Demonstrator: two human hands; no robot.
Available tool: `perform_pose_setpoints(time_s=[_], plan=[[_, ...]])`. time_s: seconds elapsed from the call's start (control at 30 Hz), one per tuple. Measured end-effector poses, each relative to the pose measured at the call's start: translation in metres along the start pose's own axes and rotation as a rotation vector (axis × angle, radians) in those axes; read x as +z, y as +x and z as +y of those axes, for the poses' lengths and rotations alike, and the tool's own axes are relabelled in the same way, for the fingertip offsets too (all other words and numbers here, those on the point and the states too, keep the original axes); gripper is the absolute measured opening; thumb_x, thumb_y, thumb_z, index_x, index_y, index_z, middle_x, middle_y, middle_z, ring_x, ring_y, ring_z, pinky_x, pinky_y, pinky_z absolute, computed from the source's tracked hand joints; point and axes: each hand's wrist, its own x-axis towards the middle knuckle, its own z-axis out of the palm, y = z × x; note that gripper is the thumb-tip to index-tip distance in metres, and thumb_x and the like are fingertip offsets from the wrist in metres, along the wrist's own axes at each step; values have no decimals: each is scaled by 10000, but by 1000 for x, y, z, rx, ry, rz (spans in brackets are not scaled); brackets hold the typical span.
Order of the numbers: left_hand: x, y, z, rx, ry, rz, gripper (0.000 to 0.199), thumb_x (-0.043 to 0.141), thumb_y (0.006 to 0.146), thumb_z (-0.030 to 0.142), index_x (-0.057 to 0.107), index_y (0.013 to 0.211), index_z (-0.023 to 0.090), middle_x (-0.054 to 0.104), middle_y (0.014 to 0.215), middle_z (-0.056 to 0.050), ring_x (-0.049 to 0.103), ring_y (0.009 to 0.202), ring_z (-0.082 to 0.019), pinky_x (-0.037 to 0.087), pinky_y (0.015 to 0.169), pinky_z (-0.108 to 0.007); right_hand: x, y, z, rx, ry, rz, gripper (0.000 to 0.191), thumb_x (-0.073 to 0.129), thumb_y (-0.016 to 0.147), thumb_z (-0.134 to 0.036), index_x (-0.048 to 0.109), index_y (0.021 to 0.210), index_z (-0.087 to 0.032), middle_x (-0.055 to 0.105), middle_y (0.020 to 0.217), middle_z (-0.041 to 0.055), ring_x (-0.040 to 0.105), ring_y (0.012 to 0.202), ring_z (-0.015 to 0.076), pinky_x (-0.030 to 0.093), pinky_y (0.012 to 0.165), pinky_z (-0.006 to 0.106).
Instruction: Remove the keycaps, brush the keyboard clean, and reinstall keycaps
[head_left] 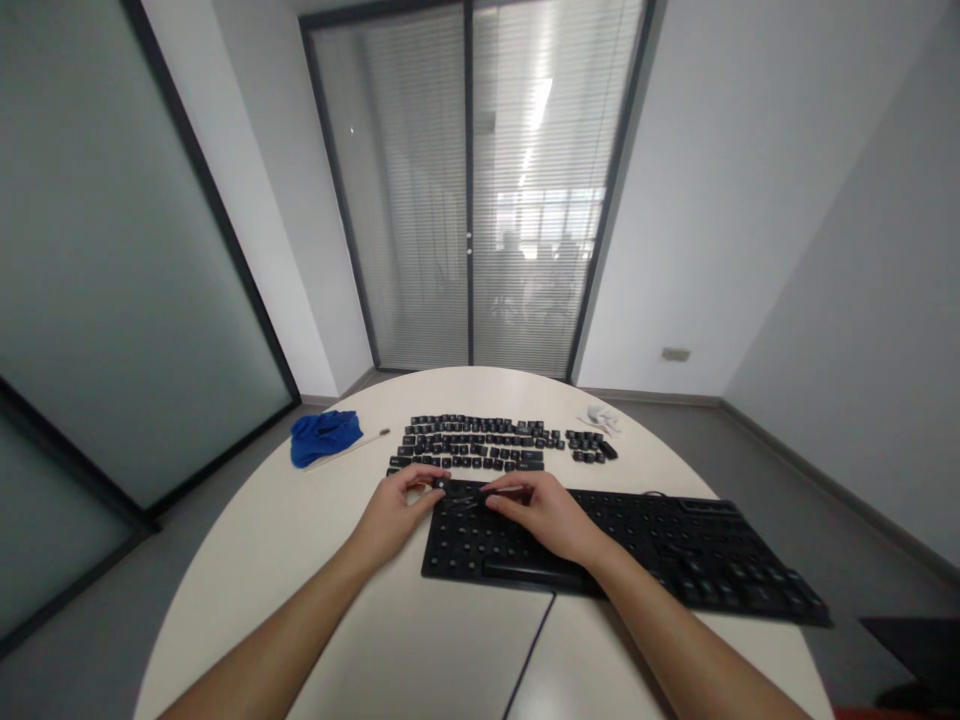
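A black keyboard point(525, 545) lies at a slant on the round table, many of its keycaps off and the switch posts bare. At its upper left corner is my left hand point(394, 508), thumb and forefinger curled around the corner. Over the left part of the keyboard, my right hand point(546, 512) is bent with thumb and forefinger tips close together; what they hold, if anything, is too small to make out. Thin, shiny wire-like pieces point(463, 502) show on the keyboard between my hands. Just beyond it lie loose black keycaps point(472, 440) in rows.
A crumpled blue cloth point(325, 437) lies at the table's left with a thin brush point(360, 442) beside it. Another group of keycaps point(589, 445) and a crumpled white thing point(601, 418) are at the back right. A seam point(531, 650) crosses the pale table point(375, 640).
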Motion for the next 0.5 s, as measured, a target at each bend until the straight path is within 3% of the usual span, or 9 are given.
perform_pose_setpoints(time_s=[0.23, 0.5], plan=[[-10, 8, -22, 62, 198, 83, 215, 654, 854, 286, 716, 1050, 221, 726, 1104, -72, 655, 1045, -252, 487, 986, -428, -7, -2, -8, -14, -15, 30, 195, 750, 815, -346, 723, 947, -206, 732, 826, 22, 670, 766, 191, 538, 722, 319], [-16, 15, -34, 184, 542, 105, 195, 634, 881, 239, 729, 1051, 245, 690, 1113, -69, 584, 1093, -270, 453, 1000, -442, -14, -2, -15, -5, -12, 50, 151, 754, 813, -337, 753, 901, -214, 770, 883, 41, 699, 805, 215, 550, 760, 360]])
